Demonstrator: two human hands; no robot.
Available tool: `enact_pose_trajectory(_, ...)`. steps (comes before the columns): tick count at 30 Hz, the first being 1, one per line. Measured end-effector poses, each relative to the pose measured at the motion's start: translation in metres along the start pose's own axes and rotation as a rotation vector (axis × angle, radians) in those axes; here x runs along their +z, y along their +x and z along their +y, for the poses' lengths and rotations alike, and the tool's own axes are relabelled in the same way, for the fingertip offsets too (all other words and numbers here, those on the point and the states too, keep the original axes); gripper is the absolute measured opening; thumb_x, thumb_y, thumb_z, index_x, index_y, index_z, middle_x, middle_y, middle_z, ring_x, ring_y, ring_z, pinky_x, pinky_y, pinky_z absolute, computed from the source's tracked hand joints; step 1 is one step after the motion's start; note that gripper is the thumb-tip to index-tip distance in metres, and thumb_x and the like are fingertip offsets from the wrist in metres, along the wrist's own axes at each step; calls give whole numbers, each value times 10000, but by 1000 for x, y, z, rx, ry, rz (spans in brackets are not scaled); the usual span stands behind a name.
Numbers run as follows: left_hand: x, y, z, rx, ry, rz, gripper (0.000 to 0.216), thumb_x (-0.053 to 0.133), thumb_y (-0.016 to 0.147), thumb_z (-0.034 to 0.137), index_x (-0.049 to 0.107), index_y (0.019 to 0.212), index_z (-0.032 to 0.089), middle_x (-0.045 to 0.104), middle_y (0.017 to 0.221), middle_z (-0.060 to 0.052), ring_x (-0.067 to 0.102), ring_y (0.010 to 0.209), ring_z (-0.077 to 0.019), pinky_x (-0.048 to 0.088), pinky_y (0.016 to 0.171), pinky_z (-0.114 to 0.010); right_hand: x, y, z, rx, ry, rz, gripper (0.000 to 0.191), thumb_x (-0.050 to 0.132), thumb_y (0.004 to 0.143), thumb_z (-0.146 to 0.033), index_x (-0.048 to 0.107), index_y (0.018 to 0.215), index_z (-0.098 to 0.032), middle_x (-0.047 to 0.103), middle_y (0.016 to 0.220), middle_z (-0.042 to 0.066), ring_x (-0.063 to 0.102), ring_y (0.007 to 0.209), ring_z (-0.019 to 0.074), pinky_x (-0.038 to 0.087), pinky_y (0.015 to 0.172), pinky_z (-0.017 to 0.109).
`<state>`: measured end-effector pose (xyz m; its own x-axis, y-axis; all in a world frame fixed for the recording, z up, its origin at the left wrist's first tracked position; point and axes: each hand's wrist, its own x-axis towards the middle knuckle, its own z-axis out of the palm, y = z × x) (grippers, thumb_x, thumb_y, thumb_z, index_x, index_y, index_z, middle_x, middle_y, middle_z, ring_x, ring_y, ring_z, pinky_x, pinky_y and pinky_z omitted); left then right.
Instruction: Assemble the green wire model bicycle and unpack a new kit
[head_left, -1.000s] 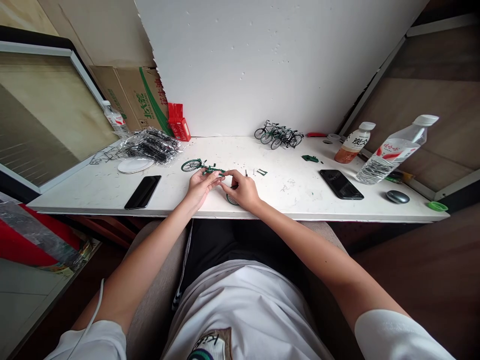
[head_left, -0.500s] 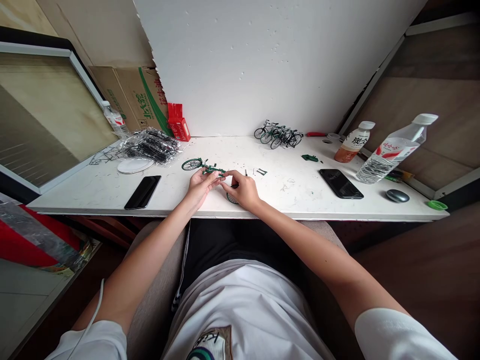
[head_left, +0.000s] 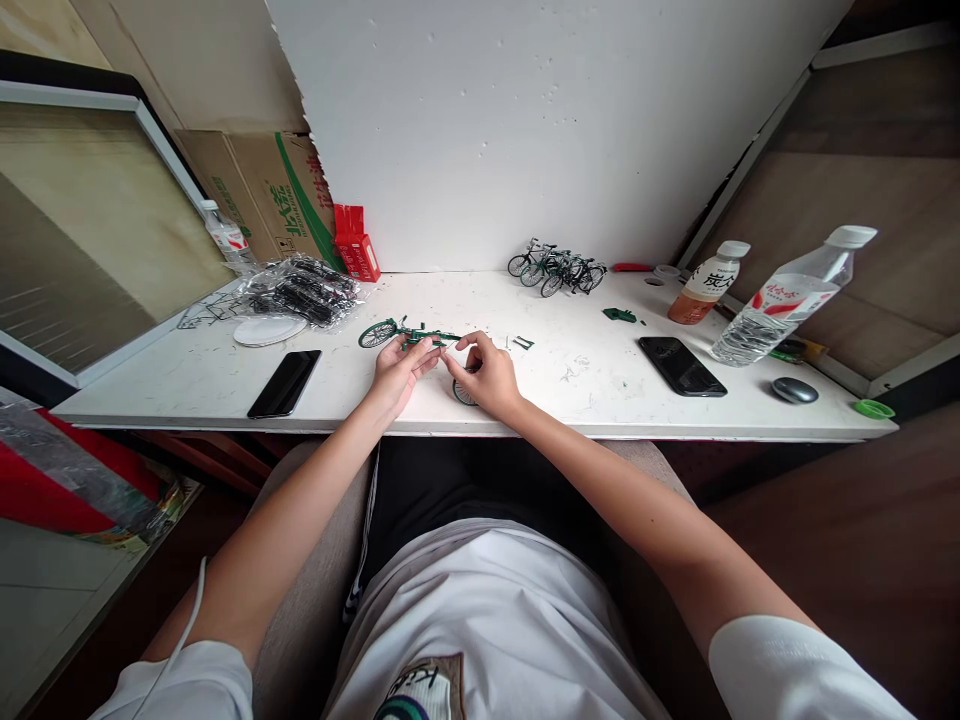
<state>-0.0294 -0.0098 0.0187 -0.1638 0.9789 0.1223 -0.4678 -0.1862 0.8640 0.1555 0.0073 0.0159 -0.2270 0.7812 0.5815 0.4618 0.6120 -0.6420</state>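
Observation:
A small green model bicycle frame point(head_left: 401, 333) with one wheel at its left end lies on the white table point(head_left: 225, 385). My left hand point(head_left: 401, 366) pinches the frame near its middle. My right hand point(head_left: 486, 375) is closed in a pinch just to the right of the frame; what its fingertips hold is too small to make out. A loose wheel point(head_left: 460, 396) peeks out from under my right hand. Small green parts point(head_left: 523, 343) lie just right of my right hand.
A black phone point(head_left: 285, 382) lies to the left, a second phone point(head_left: 682, 366) to the right. Finished model bicycles point(head_left: 557, 269) stand at the back. Bags of parts point(head_left: 304, 290), a white lid point(head_left: 270, 330), two bottles point(head_left: 787, 298) and a mouse point(head_left: 794, 390) are around.
My hands and the green frame have shifted slightly away from me; my right fingertips have drawn a little apart from the left hand.

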Motion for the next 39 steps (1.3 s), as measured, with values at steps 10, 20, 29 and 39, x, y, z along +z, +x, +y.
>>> enact_pose_trajectory(10,8,-8,-3,52,21,1,528,1028,706,325,614,1009,199,834,1103,-80,809,970,-187,628,978,-347,1,2,2,-15,12,-34,365,667,1040,-526,825,1060,-197,608,636,-25,563,611,143,420,676,273)
enact_pose_trajectory(20,11,-9,-9,64,35,21,532,1027,719,331,611,1024,201,826,1079,-83,805,1047,-228,623,1031,-412,1,2,1,1,-35,-53,269,664,1004,-443,751,931,-200,656,684,-17,573,625,140,409,656,261)
enact_pose_trajectory(29,11,-9,-8,46,34,26,538,1030,716,328,622,1037,191,825,1089,-91,814,1017,-234,631,1015,-416,-1,1,-2,-5,-54,-95,224,658,995,-402,729,929,-199,671,703,-14,587,636,141,390,655,257)
enact_pose_trajectory(39,10,-7,-7,56,40,47,513,1025,730,336,639,1039,198,821,1111,-72,828,1018,-224,618,955,-335,-3,5,2,104,-2,-27,672,312,1161,-635,740,861,-213,677,686,29,633,664,189,404,679,302)
